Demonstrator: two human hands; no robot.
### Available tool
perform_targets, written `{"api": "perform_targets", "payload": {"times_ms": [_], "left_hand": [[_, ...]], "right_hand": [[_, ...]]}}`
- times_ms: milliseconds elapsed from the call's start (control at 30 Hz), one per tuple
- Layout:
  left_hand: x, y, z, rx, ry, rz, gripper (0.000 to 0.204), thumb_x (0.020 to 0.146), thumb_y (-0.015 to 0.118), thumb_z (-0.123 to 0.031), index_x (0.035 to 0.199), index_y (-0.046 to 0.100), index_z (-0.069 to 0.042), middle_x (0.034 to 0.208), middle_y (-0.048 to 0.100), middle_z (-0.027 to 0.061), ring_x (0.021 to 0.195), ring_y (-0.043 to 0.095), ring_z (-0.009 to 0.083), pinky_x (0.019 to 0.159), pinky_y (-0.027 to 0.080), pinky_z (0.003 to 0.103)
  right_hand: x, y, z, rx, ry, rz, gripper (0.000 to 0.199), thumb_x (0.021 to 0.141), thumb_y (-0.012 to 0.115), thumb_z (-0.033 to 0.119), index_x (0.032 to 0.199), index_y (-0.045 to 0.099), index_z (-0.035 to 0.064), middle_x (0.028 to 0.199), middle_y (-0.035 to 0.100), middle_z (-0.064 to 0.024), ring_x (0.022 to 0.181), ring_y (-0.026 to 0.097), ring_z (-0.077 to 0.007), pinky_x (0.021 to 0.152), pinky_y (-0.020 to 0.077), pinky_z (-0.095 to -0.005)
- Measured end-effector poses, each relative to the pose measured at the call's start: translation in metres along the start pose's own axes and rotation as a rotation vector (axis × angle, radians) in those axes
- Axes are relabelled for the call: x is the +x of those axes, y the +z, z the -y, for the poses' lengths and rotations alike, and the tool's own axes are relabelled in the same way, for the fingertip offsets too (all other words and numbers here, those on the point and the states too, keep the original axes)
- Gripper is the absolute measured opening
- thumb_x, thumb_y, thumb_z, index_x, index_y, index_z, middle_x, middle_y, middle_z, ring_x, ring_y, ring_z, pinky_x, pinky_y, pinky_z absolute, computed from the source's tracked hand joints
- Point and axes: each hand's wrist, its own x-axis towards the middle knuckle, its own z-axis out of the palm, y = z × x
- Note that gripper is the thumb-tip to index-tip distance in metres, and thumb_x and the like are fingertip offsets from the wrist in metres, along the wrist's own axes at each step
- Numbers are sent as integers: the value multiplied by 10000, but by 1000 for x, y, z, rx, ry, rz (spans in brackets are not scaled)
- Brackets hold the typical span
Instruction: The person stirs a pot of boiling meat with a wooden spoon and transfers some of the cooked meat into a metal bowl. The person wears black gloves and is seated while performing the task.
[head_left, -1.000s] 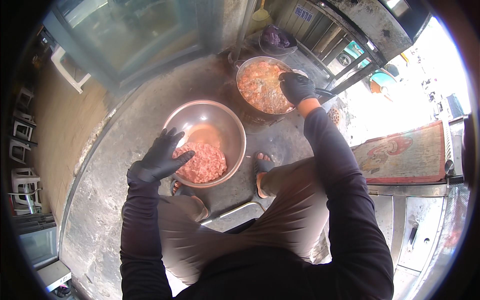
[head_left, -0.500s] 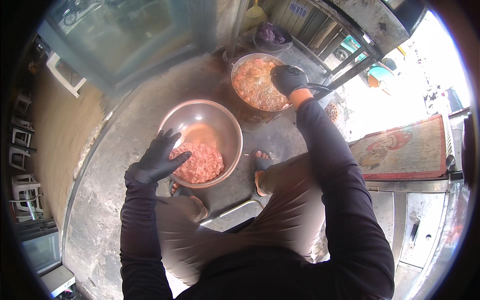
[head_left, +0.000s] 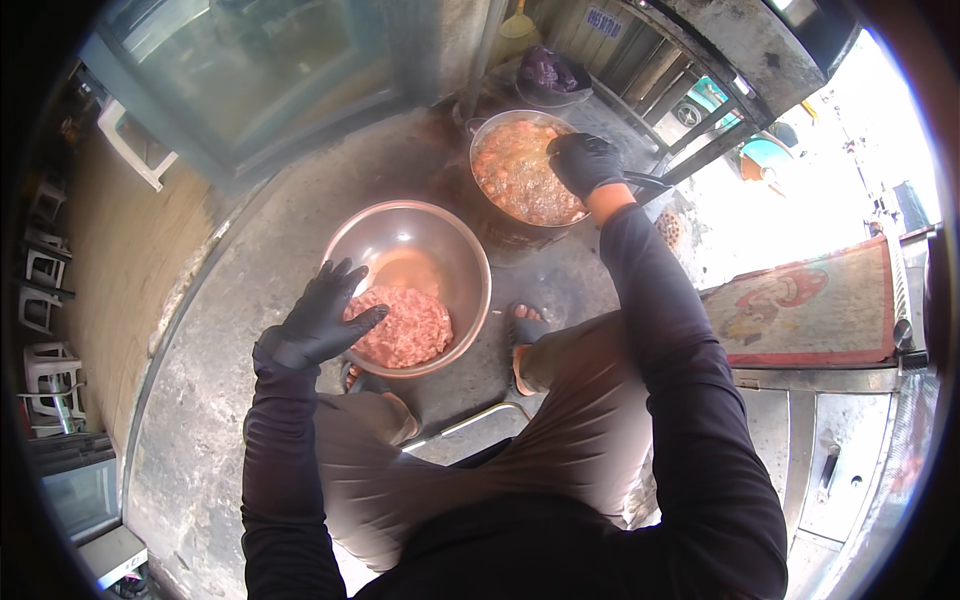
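Observation:
A wide metal bowl point(head_left: 455, 250) stands on the floor in front of me, with a mound of pink minced meat point(head_left: 408, 328) in its near half. My left hand point(head_left: 325, 308), in a black glove, hovers at the bowl's left rim with fingers spread and the thumb over the meat. Farther off to the right is a deep metal pot point(head_left: 497, 213) full of bubbling broth point(head_left: 520, 165) with reddish pieces. My right hand point(head_left: 583, 165), gloved in black too, is closed over the pot's right side on a black-handled utensil point(head_left: 648, 181); its working end is hidden.
Behind the pot sits a basin with a dark purple bag point(head_left: 553, 70). A metal-framed stand point(head_left: 700, 130) rises at the far right. A steel cabinet with a red-bordered board point(head_left: 800, 310) is on the right. Glass doors point(head_left: 250, 80) and white plastic stools point(head_left: 52, 375) lie left.
The view has shifted slightly, moving the bowl and pot a little rightward in the picture. My right hand stays at the pot's right side, and my left hand keeps its place by the bowl.

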Motion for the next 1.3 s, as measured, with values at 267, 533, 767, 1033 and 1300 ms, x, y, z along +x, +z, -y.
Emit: {"api": "perform_targets", "payload": {"times_ms": [267, 533, 767, 1033, 1300], "left_hand": [[0, -2, -4, -7, 12, 2, 763, 925, 658, -534, 1453, 485, -10, 1556, 371, 280, 1490, 281, 420, 1212, 254, 482], [0, 0, -2, 15, 7, -15, 752, 926, 658, -529, 1442, 493, -8, 1542, 388, 285, 1481, 298, 424, 1207, 267, 480], [0, -2, -3, 18, -9, 20, 764, 930, 654, -533, 1474, 471, -27, 1573, 371, 247, 1503, 262, 414, 1207, 275, 487], [0, -2, -6, 7, -10, 28, 768, 927, 658, -535, 1471, 474, -26, 1561, 387, 251, 1499, 267, 421, 1205, 278, 487], [0, -1, -1, 3, 14, -8, 754, 922, 666, -524, 1447, 494, -11, 1540, 410, 261, 1480, 300, 427, 1194, 287, 491]], "right_hand": [[4, 4, -13, -25, 75, 35, 286, 907, 556, 332, 1068, 757, 206, 1079, 726, -127, 1038, 686, -332, 914, 535, -437], [2, 16, -6, 16, -3, -48, 249, 866, 576, 317, 934, 784, 197, 948, 732, -128, 912, 703, -347, 834, 554, -451], [5, 7, -5, 20, 45, -13, 273, 876, 588, 314, 1044, 766, 195, 1042, 738, -116, 994, 702, -328, 890, 544, -437], [17, 19, -1, 7, 34, -110, 272, 898, 544, 242, 1053, 758, 176, 1079, 735, -112, 1013, 703, -326, 884, 546, -436], [35, 45, 10, -11, 24, -28, 294, 918, 496, 201, 1055, 747, 132, 1061, 734, -166, 1019, 705, -346, 878, 546, -451]]}}
